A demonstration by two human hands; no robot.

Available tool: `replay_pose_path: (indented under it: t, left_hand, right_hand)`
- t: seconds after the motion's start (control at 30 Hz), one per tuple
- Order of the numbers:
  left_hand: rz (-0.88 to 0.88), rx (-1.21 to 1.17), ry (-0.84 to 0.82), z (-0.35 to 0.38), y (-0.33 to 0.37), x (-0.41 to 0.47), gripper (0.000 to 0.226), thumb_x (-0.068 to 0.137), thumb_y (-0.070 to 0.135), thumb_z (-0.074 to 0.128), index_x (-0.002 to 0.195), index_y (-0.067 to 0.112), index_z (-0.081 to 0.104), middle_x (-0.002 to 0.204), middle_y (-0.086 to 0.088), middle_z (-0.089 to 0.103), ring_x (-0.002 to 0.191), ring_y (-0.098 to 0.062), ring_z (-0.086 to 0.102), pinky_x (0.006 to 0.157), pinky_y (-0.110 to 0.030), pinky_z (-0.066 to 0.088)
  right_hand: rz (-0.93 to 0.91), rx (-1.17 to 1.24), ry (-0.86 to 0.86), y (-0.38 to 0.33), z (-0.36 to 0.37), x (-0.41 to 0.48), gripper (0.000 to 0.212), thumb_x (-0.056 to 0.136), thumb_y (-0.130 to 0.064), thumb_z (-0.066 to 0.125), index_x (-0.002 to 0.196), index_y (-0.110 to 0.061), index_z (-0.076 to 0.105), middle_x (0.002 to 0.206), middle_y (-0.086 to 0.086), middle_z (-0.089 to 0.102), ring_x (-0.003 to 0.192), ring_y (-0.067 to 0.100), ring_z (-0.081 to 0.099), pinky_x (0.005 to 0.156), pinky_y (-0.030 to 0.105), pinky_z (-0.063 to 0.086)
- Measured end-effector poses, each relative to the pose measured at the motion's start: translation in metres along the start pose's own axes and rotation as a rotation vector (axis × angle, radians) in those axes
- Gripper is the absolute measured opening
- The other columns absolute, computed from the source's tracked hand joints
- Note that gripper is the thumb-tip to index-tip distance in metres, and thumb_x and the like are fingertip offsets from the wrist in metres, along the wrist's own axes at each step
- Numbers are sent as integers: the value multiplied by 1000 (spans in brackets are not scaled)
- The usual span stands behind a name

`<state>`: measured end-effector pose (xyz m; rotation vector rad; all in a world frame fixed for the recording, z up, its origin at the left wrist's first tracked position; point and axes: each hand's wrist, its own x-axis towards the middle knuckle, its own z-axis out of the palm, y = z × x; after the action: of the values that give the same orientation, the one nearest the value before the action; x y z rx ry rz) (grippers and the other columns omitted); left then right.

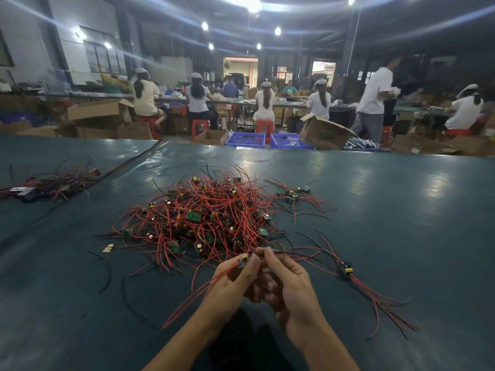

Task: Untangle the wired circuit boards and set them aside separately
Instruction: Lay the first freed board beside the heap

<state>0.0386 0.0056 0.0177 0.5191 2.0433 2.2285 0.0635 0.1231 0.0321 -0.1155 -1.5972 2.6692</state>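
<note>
Left hand (233,279) pinches a small circuit board (243,259), bottom centre; its red leads (198,293) trail lower left. Right hand (289,285) pinches dark wires (292,254) just right of it. Tangled pile (203,218) lies directly above the grip. Leads thin, limp; pile's boards flat, green.

Single head-worn wide-angle view, forward and down, close over the table (375,210)

Left hand (235,279) pinches circuit board (243,259), fingers curled; right hand (288,282) pinches wires (296,254); hands close together, forearms bare.
</note>
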Motion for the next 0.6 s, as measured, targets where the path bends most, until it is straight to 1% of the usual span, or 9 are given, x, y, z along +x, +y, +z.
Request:
replay_pose_path:
  t: [0.1, 0.2, 0.27, 0.3, 0.33, 0.4, 0.47, 0.53, 0.6]
  left_hand:
    - [4, -49, 49, -1, 1, 2, 38, 76, 53, 64, 89, 19, 76, 86, -12, 75, 81, -26, 72, 73, -33, 59]
    - [61, -32, 83, 0, 4, 3, 20, 77, 37, 65, 75, 19, 75, 73, -5, 74, 69, -16, 71, 60, -20, 54]
    - [103, 34, 89, 1, 5, 2, 16, 79, 33, 66, 70, 22, 72, 65, 1, 70, 63, -9, 68, 57, -15, 50]
    - [117, 62, 92, 2, 5, 2, 17, 81, 31, 66, 68, 23, 71, 62, 2, 68, 61, -8, 66, 57, -15, 49]
    - [126, 73, 96, 2, 4, 2, 20, 84, 28, 65, 66, 21, 70, 59, 3, 66, 58, -7, 63, 56, -15, 48]
    - [133, 67, 113, 2, 3, 2, 28, 88, 19, 64, 61, 16, 66, 54, 1, 61, 52, -9, 57, 54, -15, 45]
    - [120, 48, 137, 1, 2, 4, 31, 90, 13, 62, 59, 12, 64, 51, -5, 56, 48, -13, 52, 52, -18, 43]
    - [107, 41, 143, 0, 2, 4, 31, 91, 11, 61, 60, 9, 63, 49, -7, 52, 46, -15, 49, 50, -20, 42]
    - [99, 52, 140, -1, 2, 4, 31, 91, 11, 60, 61, 4, 60, 48, -7, 50, 46, -15, 47, 49, -21, 41]
  right_hand:
    - [-10, -43, -6, 1, 2, 0, 19, 75, -25, 69, 83, -13, 81, 92, 19, 75, 79, 28, 74, 62, 32, 60]
    - [2, -54, 13, 0, 1, 0, 20, 74, -25, 69, 87, -14, 81, 95, 19, 75, 82, 28, 74, 62, 32, 60]
    - [24, -55, 44, 0, -1, 2, 18, 79, -25, 68, 89, -16, 81, 97, 17, 76, 87, 30, 73, 72, 40, 60]
    - [41, -50, 58, 0, -1, 3, 16, 84, -23, 67, 89, -17, 81, 98, 17, 76, 90, 32, 73, 79, 43, 57]
    - [61, -46, 67, 0, -2, 3, 16, 88, -21, 65, 90, -18, 81, 97, 16, 76, 90, 32, 73, 81, 44, 57]
    - [95, -11, 60, -3, -2, 3, 19, 92, -20, 62, 90, -18, 81, 95, 14, 76, 79, 28, 74, 68, 38, 61]
    - [117, 28, 68, -7, -4, 4, 21, 93, -20, 60, 90, -19, 81, 93, 6, 77, 67, 17, 71, 52, 27, 54]
    - [128, 3, 128, -10, -8, 6, 19, 93, -23, 61, 96, -21, 80, 95, -4, 77, 65, 8, 64, 49, 22, 45]
    - [117, 19, 195, -11, -16, 10, 18, 93, -22, 62, 101, -18, 78, 94, -6, 77, 61, 4, 61, 45, 19, 41]
